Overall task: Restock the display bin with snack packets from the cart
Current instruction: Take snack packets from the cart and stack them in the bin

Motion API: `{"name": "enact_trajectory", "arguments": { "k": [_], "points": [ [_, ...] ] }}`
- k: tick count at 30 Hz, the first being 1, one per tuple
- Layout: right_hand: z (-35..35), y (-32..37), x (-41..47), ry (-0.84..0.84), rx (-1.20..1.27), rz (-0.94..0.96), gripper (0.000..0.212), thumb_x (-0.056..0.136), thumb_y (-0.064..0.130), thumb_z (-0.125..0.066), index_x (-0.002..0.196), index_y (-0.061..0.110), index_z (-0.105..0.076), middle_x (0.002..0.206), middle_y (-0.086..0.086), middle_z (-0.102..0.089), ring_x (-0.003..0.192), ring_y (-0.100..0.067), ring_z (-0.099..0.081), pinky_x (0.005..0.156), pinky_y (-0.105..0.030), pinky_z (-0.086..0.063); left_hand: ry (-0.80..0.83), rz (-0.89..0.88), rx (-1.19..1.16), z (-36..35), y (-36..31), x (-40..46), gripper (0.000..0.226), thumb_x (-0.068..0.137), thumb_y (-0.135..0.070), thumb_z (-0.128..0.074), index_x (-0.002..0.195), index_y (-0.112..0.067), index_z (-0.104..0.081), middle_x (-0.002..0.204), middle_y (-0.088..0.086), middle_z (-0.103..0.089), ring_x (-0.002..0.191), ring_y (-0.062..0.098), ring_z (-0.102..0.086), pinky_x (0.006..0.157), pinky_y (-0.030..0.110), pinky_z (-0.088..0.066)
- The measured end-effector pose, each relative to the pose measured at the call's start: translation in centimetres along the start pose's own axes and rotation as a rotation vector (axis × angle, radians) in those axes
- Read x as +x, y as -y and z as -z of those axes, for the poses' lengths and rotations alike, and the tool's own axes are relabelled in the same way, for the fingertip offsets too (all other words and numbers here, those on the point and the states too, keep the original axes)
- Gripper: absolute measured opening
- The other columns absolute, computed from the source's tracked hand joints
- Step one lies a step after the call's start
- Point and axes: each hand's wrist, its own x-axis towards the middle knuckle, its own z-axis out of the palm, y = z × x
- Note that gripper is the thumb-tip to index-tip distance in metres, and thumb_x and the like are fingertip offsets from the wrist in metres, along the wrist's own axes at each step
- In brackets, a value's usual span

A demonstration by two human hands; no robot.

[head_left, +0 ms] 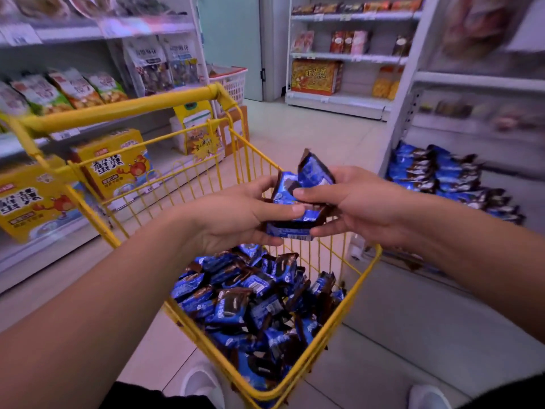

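Above the yellow cart [348, 308], both hands hold a small bunch of blue packets [298, 202]; their number cannot be told, at least three. Left hand [236, 216] grips them from 9 o'clock, thumb on top; right hand [356, 205] pinches from 3 o'clock, fingers [324, 230] curled beneath. Many loose packets [259, 308] fill the cart. At 2 o'clock, the bin [501, 187] holds stacked packets. At 9 o'clock, two yellow boxes [118, 163] stand on a shelf. Two white shoes [203, 382] at 6 o'clock.
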Motion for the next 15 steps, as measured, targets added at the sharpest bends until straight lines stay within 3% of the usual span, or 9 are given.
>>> {"name": "enact_trajectory", "arguments": {
  "k": [5,7,10,13,15],
  "points": [
    [5.8,1.8,-5.4,-0.225,0.136,0.162,0.032,0.072,0.018,-0.081,0.101,0.016,-0.069,0.086,-0.004,-0.075,0.067,-0.011,-0.069,0.048,-0.023,-0.053,-0.069,-0.255,-0.122,-4.7,-1.8,1.7,0.046,0.065,-0.011,-0.075,0.11,-0.015,-0.066,0.106,0.007,-0.075,0.095,0.018,-0.071,0.078,0.022,-0.056],
    [7.7,1.8,-7.1,-0.222,0.193,0.142,0.033,0.066,0.022,-0.08,0.097,0.017,-0.07,0.084,-0.004,-0.074,0.064,-0.009,-0.068,0.046,-0.021,-0.051,-0.125,-0.314,-0.185,-6.5,-2.0,2.5,0.041,0.06,-0.009,-0.074,0.101,-0.011,-0.069,0.099,0.011,-0.076,0.091,0.02,-0.07,0.083,0.023,-0.055],
    [9.1,1.0,-8.5,-0.136,0.311,0.086,0.035,0.066,0.019,-0.078,0.1,0.013,-0.072,0.09,-0.008,-0.074,0.067,-0.013,-0.07,0.048,-0.021,-0.054,-0.131,-0.349,-0.309,-9.2,-1.6,3.7,0.035,0.053,-0.012,-0.079,0.087,-0.007,-0.07,0.084,0.011,-0.075,0.078,0.018,-0.071,0.075,0.022,-0.058],
    [9.7,0.3,-8.8,-0.07,0.393,0.047,0.034,0.069,0.015,-0.075,0.102,0.007,-0.074,0.097,-0.013,-0.076,0.077,-0.02,-0.074,0.056,-0.024,-0.059,-0.101,-0.323,-0.414,-11.0,-1.0,4.4,0.051,0.059,-0.008,-0.079,0.108,-0.011,-0.066,0.093,0.017,-0.075,0.083,0.024,-0.074,0.077,0.033,-0.06],
    [10.1,0.3,-8.7,-0.077,0.458,0.054,0.033,0.066,0.012,-0.076,0.099,0.006,-0.074,0.095,-0.013,-0.076,0.075,-0.019,-0.074,0.059,-0.025,-0.061,-0.113,-0.265,-0.545,-11.2,-0.9,4.8,0.065,0.063,0.002,-0.074,0.124,-0.013,-0.058,0.104,0.02,-0.074,0.09,0.025,-0.074,0.071,0.027,-0.059]
  ]
}}
